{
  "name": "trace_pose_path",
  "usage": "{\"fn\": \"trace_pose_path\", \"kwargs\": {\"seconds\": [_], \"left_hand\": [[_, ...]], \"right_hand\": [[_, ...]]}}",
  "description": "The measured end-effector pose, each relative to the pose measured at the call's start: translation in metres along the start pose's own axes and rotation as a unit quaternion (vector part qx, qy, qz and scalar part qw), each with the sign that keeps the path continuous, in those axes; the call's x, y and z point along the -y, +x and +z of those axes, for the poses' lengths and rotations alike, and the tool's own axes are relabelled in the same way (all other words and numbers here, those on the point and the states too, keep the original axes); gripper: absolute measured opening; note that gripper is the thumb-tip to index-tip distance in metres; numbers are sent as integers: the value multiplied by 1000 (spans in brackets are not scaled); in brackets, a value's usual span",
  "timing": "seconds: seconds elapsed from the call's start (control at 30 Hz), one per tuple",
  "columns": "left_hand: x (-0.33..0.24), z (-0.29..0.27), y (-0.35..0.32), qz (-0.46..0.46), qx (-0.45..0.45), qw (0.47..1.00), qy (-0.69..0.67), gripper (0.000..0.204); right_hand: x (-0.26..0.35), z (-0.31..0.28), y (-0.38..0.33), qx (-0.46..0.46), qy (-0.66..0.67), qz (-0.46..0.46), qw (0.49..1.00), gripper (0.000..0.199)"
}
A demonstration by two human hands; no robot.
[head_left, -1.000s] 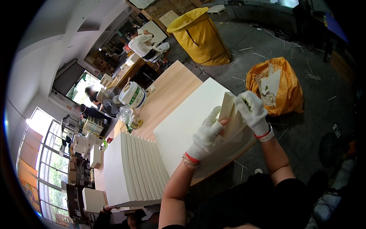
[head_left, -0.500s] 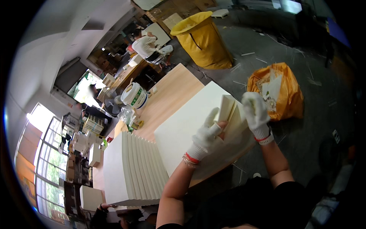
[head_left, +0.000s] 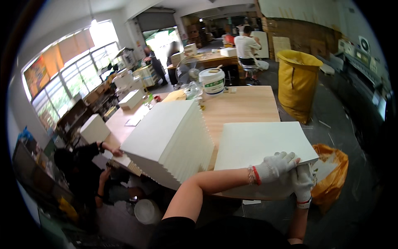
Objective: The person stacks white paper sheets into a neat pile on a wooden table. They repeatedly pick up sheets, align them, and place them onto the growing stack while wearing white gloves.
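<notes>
1. Left hand [head_left: 278, 166]: white knit glove, red cuff, bracelets at the wrist. Fingers stretched out, mostly flat, resting on the slab's near right corner, with a bare fingertip poking out. Whatever's under the palm is hidden.
2. Right hand [head_left: 302, 181]: also gloved, pale band on the wrist. It's tucked up at that same corner, lower than the left one and right next to it. Fingers look bent, but can't tell how far closed or whether they've got hold of anything.
3. The slab [head_left: 261, 141]: big, white, lying on the near right part of the table [head_left: 248, 103], which is pale wood.
4. Left of that, a tall white stack [head_left: 170, 133] with a ridged side.
5. Behind the stack: a white bucket [head_left: 212, 83], with a fan [head_left: 188, 70] further back.
6. Off the table's right side: an orange bag [head_left: 333, 186] close to the right hand, and a tall yellow bag [head_left: 296, 85] further away.
7. Far left, a co-worker [head_left: 78, 170] in black has a hand near the stack's lower edge. White pail [head_left: 147, 211] on the floor nearby.
8. Way back, a seated person [head_left: 247, 45] in a white top.
</notes>
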State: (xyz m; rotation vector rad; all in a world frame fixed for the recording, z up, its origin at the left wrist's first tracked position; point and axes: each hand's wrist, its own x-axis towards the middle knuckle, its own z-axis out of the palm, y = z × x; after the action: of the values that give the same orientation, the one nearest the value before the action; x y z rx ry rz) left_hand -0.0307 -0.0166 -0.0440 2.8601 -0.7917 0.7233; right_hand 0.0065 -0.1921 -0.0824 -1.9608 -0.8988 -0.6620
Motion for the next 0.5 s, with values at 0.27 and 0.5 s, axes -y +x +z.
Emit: {"fn": "trace_pose_path", "kwargs": {"seconds": [0.27, 0.5], "left_hand": [[47, -119, -23, -109, -270, 941, -171, 78], [96, -156, -101, -165, -491, 792, -323, 65]], "right_hand": [[-11, -2, 5, 23, -8, 12, 1000, 25], [82, 88, 29, 65, 110, -227, 966, 24]]}}
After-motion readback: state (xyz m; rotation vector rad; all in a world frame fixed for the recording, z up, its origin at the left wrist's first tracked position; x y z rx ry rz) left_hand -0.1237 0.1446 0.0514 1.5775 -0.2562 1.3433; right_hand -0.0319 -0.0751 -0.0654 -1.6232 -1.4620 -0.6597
